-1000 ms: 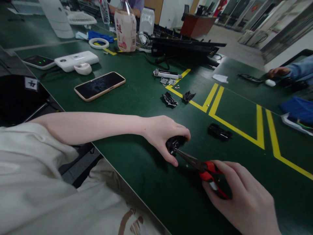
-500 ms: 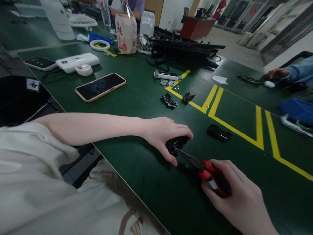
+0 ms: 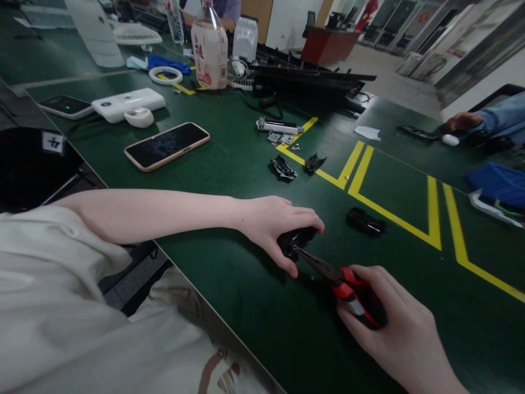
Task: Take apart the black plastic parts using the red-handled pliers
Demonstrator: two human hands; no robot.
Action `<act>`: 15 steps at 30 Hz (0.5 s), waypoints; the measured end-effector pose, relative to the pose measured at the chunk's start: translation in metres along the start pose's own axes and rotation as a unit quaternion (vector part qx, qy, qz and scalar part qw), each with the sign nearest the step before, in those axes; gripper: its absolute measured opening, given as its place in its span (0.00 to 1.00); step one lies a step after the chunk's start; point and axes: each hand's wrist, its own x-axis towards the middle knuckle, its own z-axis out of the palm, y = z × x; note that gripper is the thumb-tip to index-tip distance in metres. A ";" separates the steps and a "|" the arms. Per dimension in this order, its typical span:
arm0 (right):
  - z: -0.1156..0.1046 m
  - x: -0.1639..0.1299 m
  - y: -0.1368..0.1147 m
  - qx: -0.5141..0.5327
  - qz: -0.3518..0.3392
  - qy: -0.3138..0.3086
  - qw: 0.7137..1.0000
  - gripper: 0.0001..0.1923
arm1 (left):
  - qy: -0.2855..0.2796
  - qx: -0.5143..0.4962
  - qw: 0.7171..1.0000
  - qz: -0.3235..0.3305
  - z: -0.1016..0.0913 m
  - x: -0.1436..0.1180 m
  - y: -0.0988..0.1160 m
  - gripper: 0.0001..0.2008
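My left hand [image 3: 283, 227] is wrapped round a black plastic part [image 3: 297, 239] and holds it against the green table; much of the part is hidden under the fingers. In my right hand [image 3: 397, 323] is a pair of needle-nose pliers [image 3: 348, 287] with red and black handles. The tips of the pliers touch the black part near my left thumb; whether the jaws grip anything is too small to tell. Beyond the pliers lies another black plastic piece [image 3: 366, 221]. Two broken black fragments [image 3: 284, 167] rest farther back, near a white and silver bar-shaped piece [image 3: 279, 126].
Left of the fragments lies a phone [image 3: 167, 146], with a white power bank [image 3: 129, 104] behind it. A pink-labelled bottle [image 3: 210, 54] and a pile of black parts [image 3: 307, 82] stand at the back. Another person's hand [image 3: 465, 121] is at the far right.
Both hands, the pliers and the black part keep almost the same pose. The whole view has shifted very slightly.
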 end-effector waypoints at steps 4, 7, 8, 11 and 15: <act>-0.001 0.000 -0.003 -0.096 -0.043 0.042 0.994 0.18 | -0.001 -0.024 1.000 0.001 0.000 0.000 0.000 0.36; -0.003 0.000 -0.008 -0.151 -0.058 0.067 0.985 0.16 | -0.003 -0.043 0.999 0.002 0.000 0.000 -0.001 0.36; -0.003 0.000 -0.009 -0.159 -0.060 0.070 0.983 0.15 | -0.003 -0.044 0.999 0.003 0.000 0.000 -0.001 0.36; -0.005 0.000 -0.012 -0.171 -0.063 0.074 0.980 0.14 | -0.004 -0.043 0.999 0.005 -0.001 0.000 -0.001 0.36; -0.004 -0.001 -0.010 -0.163 -0.052 0.075 0.982 0.14 | -0.002 -0.046 0.999 0.004 -0.002 -0.001 -0.001 0.36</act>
